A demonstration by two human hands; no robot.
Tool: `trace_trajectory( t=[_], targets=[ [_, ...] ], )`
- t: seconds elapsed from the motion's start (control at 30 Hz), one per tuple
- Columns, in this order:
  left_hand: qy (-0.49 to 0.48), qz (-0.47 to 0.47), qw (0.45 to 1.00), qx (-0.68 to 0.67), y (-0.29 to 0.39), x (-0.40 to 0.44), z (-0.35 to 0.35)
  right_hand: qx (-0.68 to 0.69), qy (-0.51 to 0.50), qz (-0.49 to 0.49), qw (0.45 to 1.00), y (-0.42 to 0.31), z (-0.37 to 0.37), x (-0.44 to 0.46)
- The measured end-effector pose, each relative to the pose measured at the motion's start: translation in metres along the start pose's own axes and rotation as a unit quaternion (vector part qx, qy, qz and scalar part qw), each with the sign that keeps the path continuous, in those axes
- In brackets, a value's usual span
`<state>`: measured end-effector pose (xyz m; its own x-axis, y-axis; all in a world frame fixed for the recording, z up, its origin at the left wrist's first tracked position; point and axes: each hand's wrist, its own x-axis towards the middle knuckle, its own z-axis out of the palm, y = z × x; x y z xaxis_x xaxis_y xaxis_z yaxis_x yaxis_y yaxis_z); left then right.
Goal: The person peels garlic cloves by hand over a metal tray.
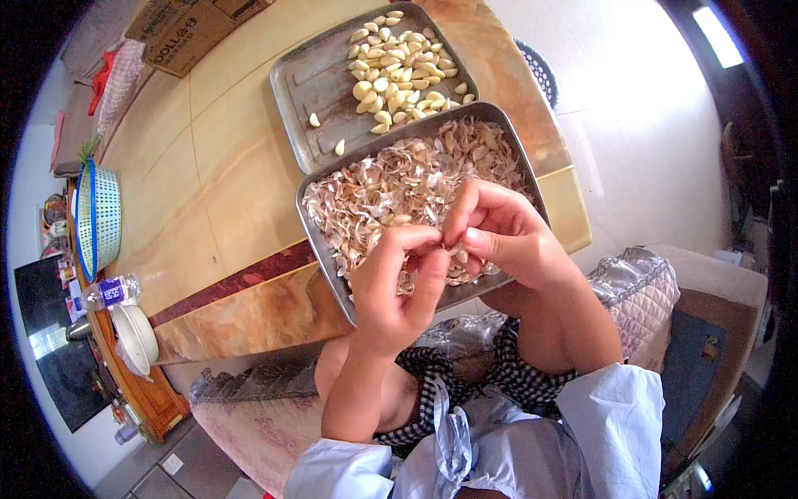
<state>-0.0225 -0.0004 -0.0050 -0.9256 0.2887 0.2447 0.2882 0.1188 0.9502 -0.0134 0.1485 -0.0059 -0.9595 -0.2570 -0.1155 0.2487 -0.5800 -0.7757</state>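
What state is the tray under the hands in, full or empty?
Not empty: the tray has papery garlic skins spread across nearly all its bottom. How deep they lie, so how full it is, cannot be told.

You are in a home, seated at a marble-patterned table; a quilted floral seat cover lies below the table's near edge, a television stands beyond its left end, and a pale shiny floor spreads to its right.
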Motion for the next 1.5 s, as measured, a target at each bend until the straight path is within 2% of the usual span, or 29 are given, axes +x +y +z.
trace_trajectory(
  t=[0.03,0.1,0.13,0.27,0.3,0.33,0.4,0.43,0.47,0.6,0.7,0.77,0.8,0.87,0.9,0.97,1.0,1.03,1.1,1.13,1.23,1.3,1.37,1.43,1.47,1.5],
  targets=[
    [0.000,0.000,1.000,0.000,0.002,0.001,-0.001,0.003,-0.003,0.019,1.000,0.000,0.000,0.000],
    [-0.062,0.041,0.994,0.074,0.007,0.004,-0.003,0.006,-0.006,0.038,0.999,0.000,0.002,0.000],
    [-0.058,0.100,0.988,0.105,0.004,0.007,-0.001,0.014,0.002,0.045,0.999,0.000,0.003,0.000],
    [-0.037,0.114,0.977,0.174,0.000,0.002,0.003,0.040,-0.007,0.055,0.998,0.009,0.001,0.003],
    [-0.024,0.071,0.984,0.160,0.002,0.000,0.003,0.040,-0.007,0.055,0.998,0.009,0.003,0.004],
    [-0.011,0.029,0.989,0.147,0.003,-0.001,0.003,-0.008,0.021,0.034,0.999,0.010,0.007,0.004],
    [0.000,0.033,0.988,0.150,-0.001,-0.002,0.004,-0.056,0.048,0.013,0.997,0.011,0.010,0.003],
    [0.010,0.036,0.988,0.152,-0.002,-0.002,0.004,-0.259,0.043,-0.101,0.960,0.011,0.010,0.003],
    [0.011,0.037,0.988,0.152,-0.002,-0.002,0.004,-0.447,0.036,-0.209,0.869,0.012,0.010,0.003],
    [0.013,-0.004,0.997,0.076,-0.003,-0.005,0.005,-0.406,0.034,-0.216,0.887,0.020,0.008,-0.001],
    [0.022,-0.021,0.999,0.037,0.001,-0.006,0.005,-0.359,0.087,-0.165,0.915,0.018,0.019,-0.003],
    [0.030,-0.018,0.999,0.017,0.007,-0.005,0.005,-0.256,0.136,-0.126,0.949,0.014,0.025,-0.003],
    [0.036,-0.050,0.998,-0.024,0.011,-0.005,0.005,-0.257,0.137,-0.127,0.948,0.016,0.023,-0.002],
    [0.056,-0.091,0.992,-0.066,0.011,-0.007,0.005,-0.035,0.106,-0.152,0.982,0.021,0.015,0.003],
    [0.056,-0.090,0.992,-0.066,0.009,-0.008,0.002,-0.035,0.106,-0.152,0.982,0.020,0.011,0.003],
    [0.040,-0.095,0.995,0.004,0.007,-0.009,-0.006,0.051,0.054,-0.138,0.988,0.017,0.004,0.001],
    [0.027,-0.048,0.994,0.098,0.006,-0.003,-0.006,0.088,0.041,-0.132,0.987,0.016,0.006,0.000],
    [0.027,-0.048,0.994,0.098,0.000,0.001,-0.005,0.088,0.041,-0.132,0.987,0.015,0.008,-0.002],
    [-0.024,0.080,0.961,0.262,-0.014,0.007,-0.006,0.161,-0.021,-0.092,0.982,0.013,0.014,-0.006],
    [-0.061,0.025,0.958,0.280,-0.012,0.005,-0.006,0.181,-0.064,-0.092,0.977,0.014,0.013,-0.007],
    [-0.093,0.042,0.941,0.321,-0.018,0.005,-0.004,0.128,-0.091,-0.107,0.982,0.010,0.018,-0.009],
    [-0.065,0.054,0.946,0.312,-0.016,0.007,-0.001,0.168,-0.087,-0.114,0.975,0.011,0.021,-0.012],
    [-0.034,0.067,0.950,0.302,-0.011,0.009,-0.001,0.025,-0.046,-0.129,0.990,0.004,0.023,-0.015],
    [0.047,0.118,0.974,0.190,-0.005,0.010,-0.002,0.022,-0.050,-0.150,0.987,0.009,0.019,-0.017],
    [0.048,0.086,0.990,0.099,-0.001,0.007,-0.005,-0.052,-0.024,-0.144,0.988,0.009,0.019,-0.019],
    [0.048,0.086,0.990,0.099,0.001,0.007,-0.008,-0.127,0.002,-0.137,0.982,0.009,0.021,-0.021]
  ],
)
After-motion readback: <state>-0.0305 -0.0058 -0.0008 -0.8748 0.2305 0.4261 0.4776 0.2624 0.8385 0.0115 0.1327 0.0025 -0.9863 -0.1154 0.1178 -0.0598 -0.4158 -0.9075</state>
